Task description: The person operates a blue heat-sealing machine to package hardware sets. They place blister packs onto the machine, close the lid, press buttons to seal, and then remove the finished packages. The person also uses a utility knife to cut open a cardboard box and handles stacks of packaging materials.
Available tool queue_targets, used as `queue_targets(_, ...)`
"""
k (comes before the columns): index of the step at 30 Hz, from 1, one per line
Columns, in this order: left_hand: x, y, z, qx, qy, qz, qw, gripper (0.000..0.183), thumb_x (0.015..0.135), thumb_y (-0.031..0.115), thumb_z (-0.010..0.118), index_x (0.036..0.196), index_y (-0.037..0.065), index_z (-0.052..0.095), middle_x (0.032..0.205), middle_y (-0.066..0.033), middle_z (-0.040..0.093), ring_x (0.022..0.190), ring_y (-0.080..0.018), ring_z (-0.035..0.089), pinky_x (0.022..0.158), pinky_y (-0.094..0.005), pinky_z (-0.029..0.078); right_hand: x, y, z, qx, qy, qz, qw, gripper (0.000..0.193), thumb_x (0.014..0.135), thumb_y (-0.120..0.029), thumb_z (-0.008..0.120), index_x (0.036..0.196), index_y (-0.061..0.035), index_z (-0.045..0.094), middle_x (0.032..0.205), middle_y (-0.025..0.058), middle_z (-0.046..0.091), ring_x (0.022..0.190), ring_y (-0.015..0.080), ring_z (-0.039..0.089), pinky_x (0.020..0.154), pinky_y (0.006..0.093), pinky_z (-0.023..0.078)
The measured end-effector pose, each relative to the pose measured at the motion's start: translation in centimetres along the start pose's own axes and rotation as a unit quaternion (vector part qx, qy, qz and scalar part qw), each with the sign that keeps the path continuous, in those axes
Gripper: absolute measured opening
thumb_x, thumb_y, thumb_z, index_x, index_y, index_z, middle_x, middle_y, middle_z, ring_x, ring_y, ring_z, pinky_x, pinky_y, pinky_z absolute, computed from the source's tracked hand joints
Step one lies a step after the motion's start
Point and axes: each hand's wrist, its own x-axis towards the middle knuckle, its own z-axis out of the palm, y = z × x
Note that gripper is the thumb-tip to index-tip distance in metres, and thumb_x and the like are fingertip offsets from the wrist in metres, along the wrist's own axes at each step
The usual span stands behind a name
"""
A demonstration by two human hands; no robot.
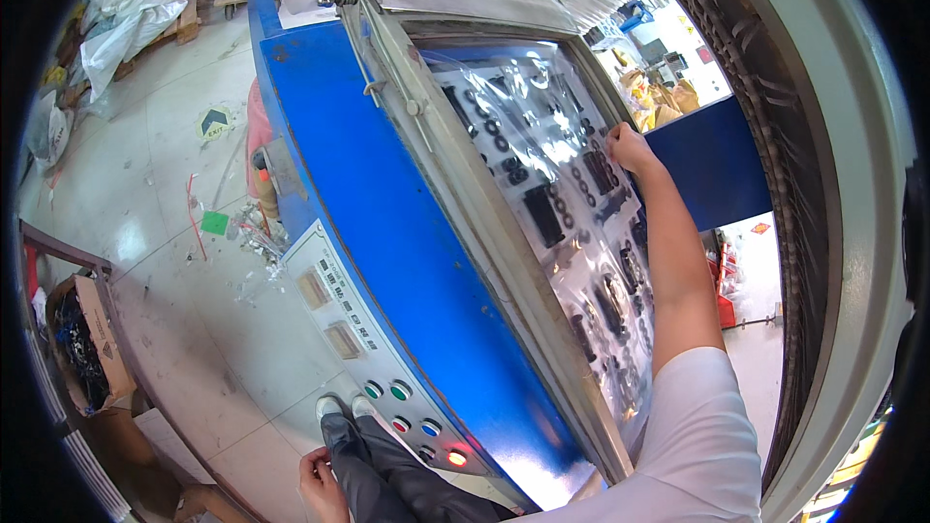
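My right hand (630,148) reaches over the machine's bed. Its fingers are pinched on the far right edge of a clear plastic film (552,150). The shiny, wrinkled film lies over a white sheet bearing rows of small black parts (544,216), rings and ribbed rectangles among them. A metal frame (455,223) borders this on the left. My left hand (323,486) hangs low beside my leg, away from the machine, with its fingers curled and nothing visible in them.
The blue machine body (378,145) carries a control panel (339,300) with coloured buttons and a lit red one (457,459). A dark-lined raised lid (823,184) stands at the right. A box of black scraps (92,349) is at lower left; white bags (131,15) lie at far left.
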Motion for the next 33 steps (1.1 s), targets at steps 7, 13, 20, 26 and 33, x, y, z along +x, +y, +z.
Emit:
queue_targets(7, 0.1, -0.8, -0.6, 0.014, 0.005, 0.009, 1.0, 0.019, 0.1, 0.003, 0.043, 0.101, 0.003, 0.062, 0.097, -0.0059, 0.066, 0.09, -0.0159, 0.062, 0.079, -0.0319, 0.052, 0.3, 0.2, 0.5, 0.098, 0.001, 0.011, 0.995, 0.03, 0.094, -0.021, 0.061, 0.114, -0.0003, 0.055, 0.105, 0.0227, 0.07, 0.099, 0.0326, 0.07, 0.088, 0.0422, 0.053)
queue_targets(13, 0.2, -0.2, -0.6, 0.018, 0.0, 0.004, 1.0, 0.019, 0.1, 0.003, 0.043, 0.101, 0.003, 0.062, 0.098, -0.006, 0.066, 0.09, -0.0159, 0.062, 0.078, -0.0317, 0.051, -1.1, 2.2, 0.2, 0.058, -0.037, -0.049, 0.996, 0.035, 0.089, -0.019, 0.069, 0.115, -0.0023, 0.052, 0.093, 0.0132, 0.07, 0.086, 0.0245, 0.07, 0.08, 0.0366, 0.053)
queue_targets(20, 0.3, -0.7, -0.3, 0.008, -0.006, 0.021, 1.0, 0.021, 0.1, 0.003, 0.042, 0.101, 0.002, 0.063, 0.097, -0.0063, 0.067, 0.09, -0.0162, 0.062, 0.078, -0.0315, 0.051, -2.9, 0.0, -0.5, -0.046, -0.011, -0.013, 0.999, 0.031, 0.092, -0.02, 0.064, 0.111, -0.0015, 0.048, 0.105, 0.027, 0.067, 0.106, 0.0432, 0.064, 0.091, 0.0471, 0.049)
queue_targets(26, 0.6, -0.8, -0.3, 0.029, -0.002, 0.014, 0.999, 0.021, 0.1, 0.003, 0.042, 0.1, 0.003, 0.063, 0.097, -0.0057, 0.067, 0.09, -0.0157, 0.062, 0.077, -0.0316, 0.052, -1.9, 1.7, -0.3, 0.021, -0.022, -0.001, 1.0, 0.036, 0.093, -0.022, 0.063, 0.118, -0.0007, 0.047, 0.108, 0.0266, 0.067, 0.105, 0.0393, 0.066, 0.089, 0.0451, 0.05)
queue_targets(33, 0.8, 0.1, -0.1, 0.024, -0.006, 0.013, 1.0, 0.02, 0.101, 0.004, 0.043, 0.101, 0.003, 0.063, 0.099, -0.006, 0.067, 0.091, -0.0162, 0.062, 0.078, -0.0316, 0.052, -3.0, 5.3, 0.5, 0.041, -0.049, -0.063, 0.996, 0.044, 0.086, -0.024, 0.074, 0.116, 0.0, 0.053, 0.108, 0.0213, 0.069, 0.1, 0.032, 0.068, 0.085, 0.0422, 0.052)
